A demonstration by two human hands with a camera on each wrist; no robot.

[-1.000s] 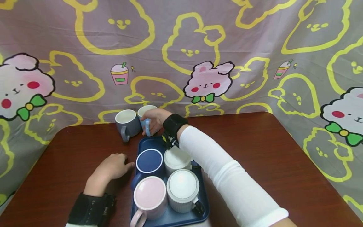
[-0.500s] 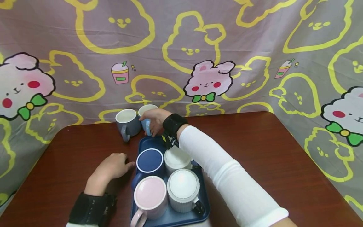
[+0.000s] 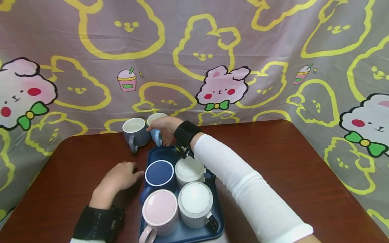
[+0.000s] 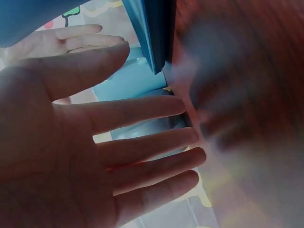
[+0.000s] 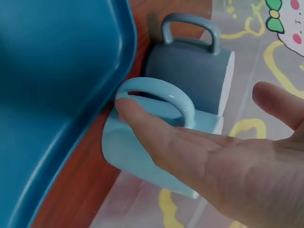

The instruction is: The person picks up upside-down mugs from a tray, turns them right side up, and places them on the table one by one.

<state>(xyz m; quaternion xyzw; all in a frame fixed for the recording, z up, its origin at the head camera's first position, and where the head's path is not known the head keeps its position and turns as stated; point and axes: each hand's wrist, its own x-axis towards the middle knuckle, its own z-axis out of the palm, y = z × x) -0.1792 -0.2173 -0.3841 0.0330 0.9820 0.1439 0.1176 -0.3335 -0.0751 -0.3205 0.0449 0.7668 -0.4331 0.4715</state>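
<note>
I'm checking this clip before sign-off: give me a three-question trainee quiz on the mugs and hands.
1. How many mugs stand on the blue tray?
2. True or false: the light blue mug stands on the tray.
3. Which hand touches the light blue mug? A left hand B right hand

Key: 1. Four. 2. False; it stands on the table beside the grey mug. 3. B, its fingers at the handle.

Light blue mug (image 3: 155, 132) upright on table, touching grey mug (image 3: 135, 132), handle toward tray.
</note>
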